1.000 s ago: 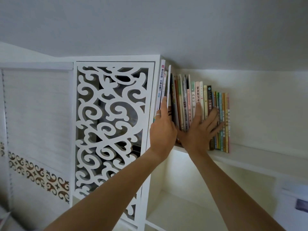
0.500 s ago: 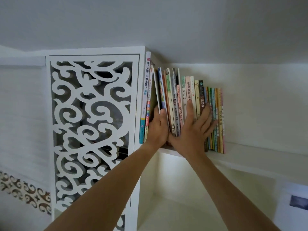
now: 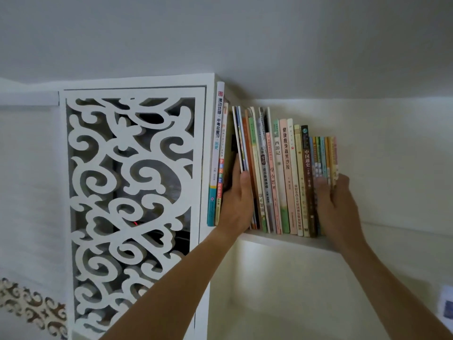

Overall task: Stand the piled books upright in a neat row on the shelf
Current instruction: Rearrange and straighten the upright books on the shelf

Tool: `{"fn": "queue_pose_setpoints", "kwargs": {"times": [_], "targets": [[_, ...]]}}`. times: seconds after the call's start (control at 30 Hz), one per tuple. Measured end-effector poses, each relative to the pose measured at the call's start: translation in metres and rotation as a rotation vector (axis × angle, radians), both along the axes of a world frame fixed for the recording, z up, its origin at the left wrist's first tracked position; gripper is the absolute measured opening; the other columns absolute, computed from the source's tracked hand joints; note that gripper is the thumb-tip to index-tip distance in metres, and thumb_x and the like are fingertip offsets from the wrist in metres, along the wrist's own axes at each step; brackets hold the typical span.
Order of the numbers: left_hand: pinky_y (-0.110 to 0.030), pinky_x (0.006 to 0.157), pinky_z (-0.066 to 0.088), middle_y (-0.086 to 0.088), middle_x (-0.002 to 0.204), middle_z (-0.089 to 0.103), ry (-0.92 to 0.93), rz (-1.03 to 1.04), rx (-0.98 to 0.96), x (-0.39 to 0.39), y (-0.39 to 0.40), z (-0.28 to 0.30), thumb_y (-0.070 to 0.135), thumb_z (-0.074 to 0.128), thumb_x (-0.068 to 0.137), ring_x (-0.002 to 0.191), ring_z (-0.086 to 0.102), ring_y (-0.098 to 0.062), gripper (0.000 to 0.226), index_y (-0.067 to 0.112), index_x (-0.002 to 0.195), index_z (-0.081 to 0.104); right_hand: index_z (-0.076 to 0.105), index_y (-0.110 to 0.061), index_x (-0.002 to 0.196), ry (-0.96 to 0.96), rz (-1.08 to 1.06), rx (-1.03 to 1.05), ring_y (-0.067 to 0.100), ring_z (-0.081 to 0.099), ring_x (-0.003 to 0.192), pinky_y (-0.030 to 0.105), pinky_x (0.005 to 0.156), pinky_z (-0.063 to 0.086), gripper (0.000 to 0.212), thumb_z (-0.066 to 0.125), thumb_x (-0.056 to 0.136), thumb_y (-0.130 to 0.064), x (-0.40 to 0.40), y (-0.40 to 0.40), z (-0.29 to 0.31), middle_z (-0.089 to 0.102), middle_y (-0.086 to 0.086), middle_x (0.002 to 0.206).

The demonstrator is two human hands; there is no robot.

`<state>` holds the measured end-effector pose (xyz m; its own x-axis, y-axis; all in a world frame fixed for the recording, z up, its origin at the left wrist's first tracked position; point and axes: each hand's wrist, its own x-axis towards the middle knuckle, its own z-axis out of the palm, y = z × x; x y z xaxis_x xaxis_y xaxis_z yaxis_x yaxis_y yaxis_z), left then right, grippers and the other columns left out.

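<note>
I keep left hand point(image 3: 236, 204), fingers curled round thin books point(image 3: 241, 141) at 9 o'clock, right hand point(image 3: 337, 207) gripping row's point(image 3: 289, 177) 3 o'clock end; squeeze evenly upright

I see the books point(image 3: 282, 177) standing upright in a tight row on the white shelf point(image 3: 289, 244), spines outward; the leftmost thin ones lean slightly, two tall ones against the shelf's left end.
</note>
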<state>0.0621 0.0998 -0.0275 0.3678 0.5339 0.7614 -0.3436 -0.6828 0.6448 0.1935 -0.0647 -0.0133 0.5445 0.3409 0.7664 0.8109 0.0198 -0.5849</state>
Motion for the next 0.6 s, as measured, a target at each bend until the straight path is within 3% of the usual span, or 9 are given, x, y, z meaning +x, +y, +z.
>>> {"fn": "queue_pose_setpoints", "kwargs": {"times": [0.07, 0.2, 0.27, 0.33, 0.47, 0.6], "targets": [[-0.024, 0.094, 0.059, 0.015, 0.118, 0.067, 0.02, 0.024, -0.003, 0.003, 0.0, 0.0, 0.061, 0.019, 0.106, 0.109, 0.067, 0.007, 0.058, 0.036, 0.158, 0.029, 0.04, -0.025, 0.128, 0.049, 0.021, 0.003, 0.015, 0.071, 0.093, 0.032, 0.069, 0.06, 0.045, 0.034, 0.102, -0.062, 0.001, 0.001, 0.001, 0.066, -0.001, 0.11], [-0.036, 0.109, 0.053, 0.02, 0.124, 0.065, 0.084, -0.095, -0.12, 0.0, 0.002, 0.006, 0.066, 0.02, 0.103, 0.113, 0.062, 0.01, 0.058, 0.04, 0.151, 0.041, 0.039, -0.032, 0.133, 0.144, 0.065, 0.009, 0.004, 0.067, 0.089, 0.022, 0.067, 0.049, 0.04, 0.035, 0.103, -0.059, -0.003, -0.005, 0.004, 0.064, -0.012, 0.105], [-0.033, 0.109, 0.052, 0.023, 0.123, 0.063, 0.076, -0.086, -0.121, -0.003, -0.003, 0.005, 0.065, 0.021, 0.103, 0.11, 0.06, 0.014, 0.056, 0.041, 0.15, 0.042, 0.037, -0.035, 0.14, 0.246, 0.118, 0.008, 0.007, 0.063, 0.086, 0.026, 0.072, 0.046, 0.047, 0.033, 0.102, -0.062, -0.007, -0.009, 0.005, 0.061, -0.014, 0.103], [-0.027, 0.104, 0.054, 0.021, 0.132, 0.061, 0.001, -0.023, -0.054, -0.002, -0.01, 0.001, 0.065, 0.03, 0.103, 0.119, 0.061, 0.008, 0.059, 0.04, 0.157, 0.031, 0.038, -0.035, 0.141, 0.306, 0.136, -0.015, 0.014, 0.06, 0.09, 0.033, 0.083, 0.044, 0.055, 0.032, 0.098, -0.068, -0.009, -0.012, 0.006, 0.06, -0.011, 0.105], [-0.022, 0.098, 0.055, 0.017, 0.142, 0.053, -0.107, 0.156, 0.092, -0.002, -0.013, -0.009, 0.046, 0.043, 0.109, 0.126, 0.059, 0.001, 0.062, 0.031, 0.163, 0.016, 0.042, -0.035, 0.135, 0.328, 0.166, -0.023, 0.009, 0.064, 0.097, 0.036, 0.084, 0.05, 0.05, 0.037, 0.098, -0.069, -0.004, -0.011, 0.001, 0.063, -0.017, 0.108], [-0.011, 0.096, 0.049, 0.027, 0.131, 0.049, -0.101, 0.241, 0.114, -0.003, -0.012, -0.008, 0.033, 0.036, 0.113, 0.117, 0.055, 0.015, 0.056, 0.026, 0.164, 0.015, 0.042, -0.037, 0.136, 0.349, 0.197, -0.013, 0.007, 0.064, 0.102, 0.039, 0.088, 0.05, 0.048, 0.039, 0.099, -0.068, -0.004, -0.011, 0.001, 0.064, -0.016, 0.113]]}}
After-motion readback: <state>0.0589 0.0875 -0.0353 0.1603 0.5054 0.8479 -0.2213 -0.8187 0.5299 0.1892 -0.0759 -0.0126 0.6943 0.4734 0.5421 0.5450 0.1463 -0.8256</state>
